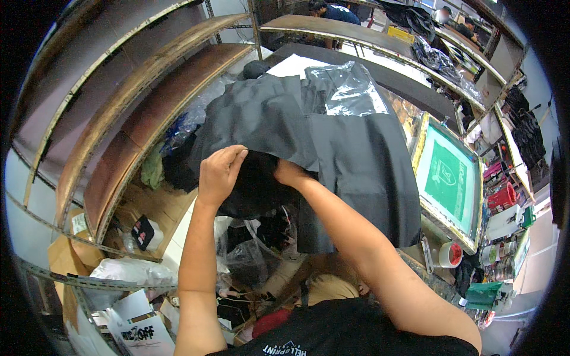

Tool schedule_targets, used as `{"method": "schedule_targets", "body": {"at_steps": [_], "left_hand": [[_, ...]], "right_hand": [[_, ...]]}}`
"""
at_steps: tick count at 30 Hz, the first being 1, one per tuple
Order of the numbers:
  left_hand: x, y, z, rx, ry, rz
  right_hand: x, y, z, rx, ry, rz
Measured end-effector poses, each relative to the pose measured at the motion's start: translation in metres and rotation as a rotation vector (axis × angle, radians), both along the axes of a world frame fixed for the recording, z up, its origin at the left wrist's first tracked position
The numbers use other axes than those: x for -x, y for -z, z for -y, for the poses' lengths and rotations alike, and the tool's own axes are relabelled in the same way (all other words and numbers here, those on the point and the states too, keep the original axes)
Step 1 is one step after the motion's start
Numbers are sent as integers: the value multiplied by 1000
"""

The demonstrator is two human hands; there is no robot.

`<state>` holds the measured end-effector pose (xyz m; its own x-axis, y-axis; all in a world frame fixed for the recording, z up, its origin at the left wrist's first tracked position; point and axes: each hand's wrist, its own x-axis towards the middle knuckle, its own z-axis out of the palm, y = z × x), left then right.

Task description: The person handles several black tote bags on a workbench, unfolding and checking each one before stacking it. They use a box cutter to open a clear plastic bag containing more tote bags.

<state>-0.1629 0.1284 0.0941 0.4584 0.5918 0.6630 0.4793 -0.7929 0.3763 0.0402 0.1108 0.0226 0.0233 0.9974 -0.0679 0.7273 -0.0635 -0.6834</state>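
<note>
A black fabric piece [255, 113] lies in front of me, its near edge lifted over a dark opening. My left hand [221, 175] pinches that raised edge between thumb and fingers. Under the same edge reaches my right hand [290, 172], its fingers hidden by the cloth. To the right is a second black fabric piece [362, 178], lying flat and hanging over the near side. A clear plastic sheet [356, 95] covers part of the black material at the far end.
A framed printing screen [448, 172] with a green area leans on the right, near a white tub [450, 255] with red contents. Wooden shelves [148, 107] curve along the left. Clear plastic bags [243, 243] lie below my hands. Another person [335, 13] bends at the back.
</note>
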Motion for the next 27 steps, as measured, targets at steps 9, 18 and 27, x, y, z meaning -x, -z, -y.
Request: {"method": "schedule_targets", "body": {"at_steps": [9,18,27], "left_hand": [[-8,-12,4,309,42,-4],[-16,5,17,559,83,-203],[-25,66,20,667,-92,-802]], "right_hand": [[-39,-15,81,14,-692,-560],[-28,6,141,-272,-443,-205],[-20,38,170,-324,-306,2]]}}
